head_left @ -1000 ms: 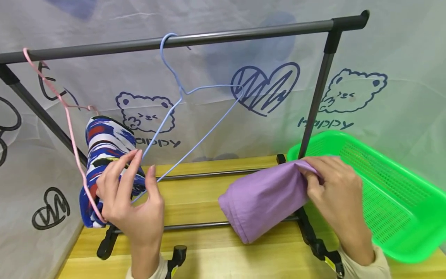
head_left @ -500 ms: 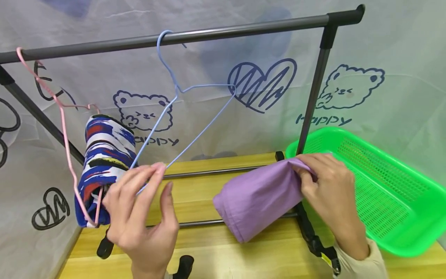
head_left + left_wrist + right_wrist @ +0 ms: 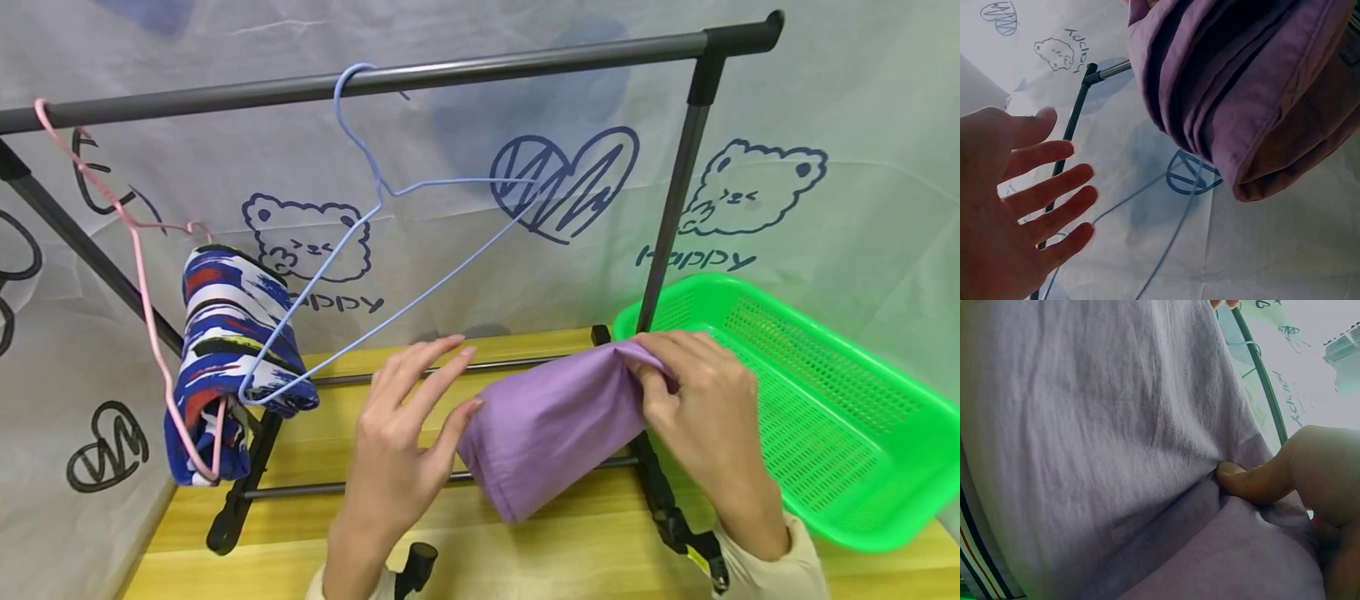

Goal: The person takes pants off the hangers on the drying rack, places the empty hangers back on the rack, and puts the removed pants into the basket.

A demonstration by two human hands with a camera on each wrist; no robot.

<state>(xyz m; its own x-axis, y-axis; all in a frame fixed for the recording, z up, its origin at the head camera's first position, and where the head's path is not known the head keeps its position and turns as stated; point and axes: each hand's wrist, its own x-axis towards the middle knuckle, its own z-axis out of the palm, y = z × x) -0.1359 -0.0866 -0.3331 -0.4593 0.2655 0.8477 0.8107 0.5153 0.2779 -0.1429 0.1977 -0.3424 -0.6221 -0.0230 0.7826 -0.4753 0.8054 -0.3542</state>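
My right hand (image 3: 705, 417) pinches one end of a folded purple cloth (image 3: 551, 425) in the head view. In the right wrist view the thumb (image 3: 1254, 481) presses into a crease of that cloth. My left hand (image 3: 405, 433) has its fingers extended at the cloth's left end. The left wrist view shows this hand (image 3: 1029, 194) with spread fingers, apart from the layered folds of the purple cloth (image 3: 1235, 94). A light blue hanger (image 3: 442, 279) hangs from the rack's dark bar (image 3: 525, 65), with nothing on it.
A pink hanger (image 3: 146, 292) at the left carries a folded blue, white and red patterned cloth (image 3: 240, 308). On the right a green basket (image 3: 911, 500) stands beside the rack's leg on the wooden table (image 3: 570, 558). A printed sheet (image 3: 450, 233) covers the back.
My left hand has let go of the blue hanger and moved right to the purple cloth. The hanger now hangs free. My right hand keeps its grip on the cloth.
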